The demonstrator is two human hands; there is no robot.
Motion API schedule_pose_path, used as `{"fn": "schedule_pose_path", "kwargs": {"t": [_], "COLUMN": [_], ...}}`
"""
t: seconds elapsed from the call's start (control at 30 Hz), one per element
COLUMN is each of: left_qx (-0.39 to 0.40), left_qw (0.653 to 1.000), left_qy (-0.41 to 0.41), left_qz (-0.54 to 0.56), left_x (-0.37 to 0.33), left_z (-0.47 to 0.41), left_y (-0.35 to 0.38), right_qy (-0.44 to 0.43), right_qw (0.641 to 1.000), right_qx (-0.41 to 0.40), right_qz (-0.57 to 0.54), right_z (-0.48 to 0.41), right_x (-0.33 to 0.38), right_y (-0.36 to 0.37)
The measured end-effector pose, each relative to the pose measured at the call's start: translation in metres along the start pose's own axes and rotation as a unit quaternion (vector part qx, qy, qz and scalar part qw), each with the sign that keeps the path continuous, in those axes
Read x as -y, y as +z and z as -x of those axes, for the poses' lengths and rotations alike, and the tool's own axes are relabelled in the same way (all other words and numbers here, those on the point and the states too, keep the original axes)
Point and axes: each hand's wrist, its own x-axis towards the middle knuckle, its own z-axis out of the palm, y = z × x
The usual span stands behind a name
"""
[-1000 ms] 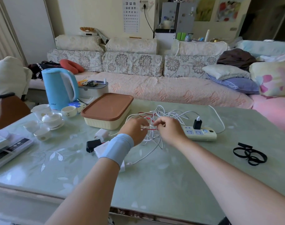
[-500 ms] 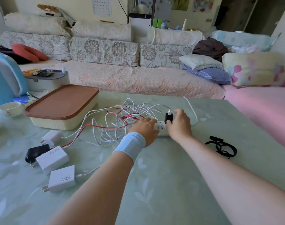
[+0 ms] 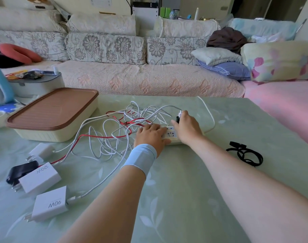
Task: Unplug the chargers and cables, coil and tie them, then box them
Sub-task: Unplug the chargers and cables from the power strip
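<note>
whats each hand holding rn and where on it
The right hand grips the black charger by its body. The left hand presses flat on the left end of the power strip.

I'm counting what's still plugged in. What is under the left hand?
The left hand presses on the white power strip; empty sockets show beside it. The strip's end under the palm is covered. The right hand grips the black charger further along.

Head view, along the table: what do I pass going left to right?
90W charger → tangled cables → left hand → right hand, gripping the black charger → black cable ties.
</note>
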Motion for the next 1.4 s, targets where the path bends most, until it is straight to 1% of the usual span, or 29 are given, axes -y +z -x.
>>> {"fn": "schedule_pose_path", "kwargs": {"t": [0.1, 0.13, 0.17, 0.27, 0.3, 0.33, 0.4, 0.47, 0.57, 0.67, 0.73, 0.83, 0.9, 0.97, 1.03, 1.07, 1.1, 1.13, 1.17, 1.27, 1.33, 1.4], "left_qx": [0.006, 0.010, 0.013, 0.017, 0.016, 0.016, 0.018, 0.020, 0.032, 0.036, 0.022, -0.018, -0.055, -0.121, -0.204, -0.228, -0.233, -0.217, -0.185, -0.057, 0.011, 0.023], "left_qw": [1.000, 1.000, 1.000, 0.999, 0.999, 0.999, 0.999, 0.998, 0.994, 0.991, 0.988, 0.986, 0.983, 0.969, 0.947, 0.939, 0.937, 0.941, 0.951, 0.982, 0.983, 0.981], "left_qy": [-0.011, -0.014, -0.016, -0.020, -0.020, -0.019, -0.018, -0.017, -0.014, 0.023, 0.031, 0.013, 0.006, 0.008, -0.003, -0.013, -0.021, -0.025, -0.025, -0.021, -0.035, -0.044], "left_qz": [0.015, 0.018, 0.022, 0.031, 0.030, 0.031, 0.036, 0.050, 0.105, 0.131, 0.151, 0.165, 0.177, 0.215, 0.247, 0.257, 0.261, 0.258, 0.245, 0.181, 0.179, 0.190], "left_x": [0.000, 0.000, 0.001, -0.001, -0.001, -0.001, -0.001, -0.002, -0.006, -0.015, -0.020, -0.020, -0.015, -0.006, 0.006, 0.012, 0.017, 0.022, 0.026, 0.035, 0.034, 0.032], "left_z": [-0.001, -0.002, -0.002, -0.001, 0.000, 0.000, 0.001, 0.005, 0.014, 0.027, 0.039, 0.059, 0.072, 0.081, 0.086, 0.089, 0.091, 0.093, 0.095, 0.096, 0.098, 0.097], "left_y": [0.000, 0.000, -0.001, -0.003, -0.003, -0.004, -0.005, -0.008, -0.014, -0.033, -0.050, -0.073, -0.087, -0.096, -0.098, -0.097, -0.096, -0.095, -0.093, -0.088, -0.088, -0.087], "right_qy": [0.029, 0.025, 0.015, -0.020, -0.030, -0.044, -0.058, -0.050, -0.042, -0.056, -0.057, -0.041, -0.063, -0.083, -0.079, -0.073, -0.069, -0.068, -0.068, -0.066, -0.074, -0.102], "right_qw": [0.999, 0.999, 0.999, 0.990, 0.988, 0.989, 0.994, 0.997, 0.997, 0.994, 0.993, 0.983, 0.977, 0.970, 0.960, 0.954, 0.949, 0.945, 0.940, 0.926, 0.921, 0.921], "right_qx": [-0.017, -0.026, -0.043, -0.141, -0.152, -0.142, -0.095, -0.053, -0.008, 0.042, 0.068, 0.128, 0.158, 0.192, 0.237, 0.263, 0.286, 0.305, 0.323, 0.370, 0.382, 0.371], "right_qz": [0.020, 0.022, 0.019, 0.013, 0.013, 0.012, -0.001, -0.022, -0.062, -0.079, -0.075, -0.125, -0.132, -0.127, -0.126, -0.122, -0.113, -0.098, -0.082, -0.040, -0.004, 0.065], "right_z": [-0.001, -0.002, -0.002, -0.006, -0.006, -0.006, -0.003, 0.002, 0.011, 0.028, 0.040, 0.058, 0.075, 0.091, 0.105, 0.110, 0.114, 0.118, 0.121, 0.126, 0.124, 0.119], "right_x": [0.008, 0.011, 0.014, 0.019, 0.019, 0.018, 0.013, 0.010, 0.014, 0.023, 0.028, 0.032, 0.034, 0.035, 0.035, 0.034, 0.034, 0.034, 0.035, 0.037, 0.038, 0.039], "right_y": [0.003, 0.004, 0.004, -0.004, -0.007, -0.007, -0.007, -0.009, -0.021, -0.042, -0.056, -0.067, -0.073, -0.078, -0.083, -0.084, -0.085, -0.085, -0.084, -0.080, -0.077, -0.073]}}
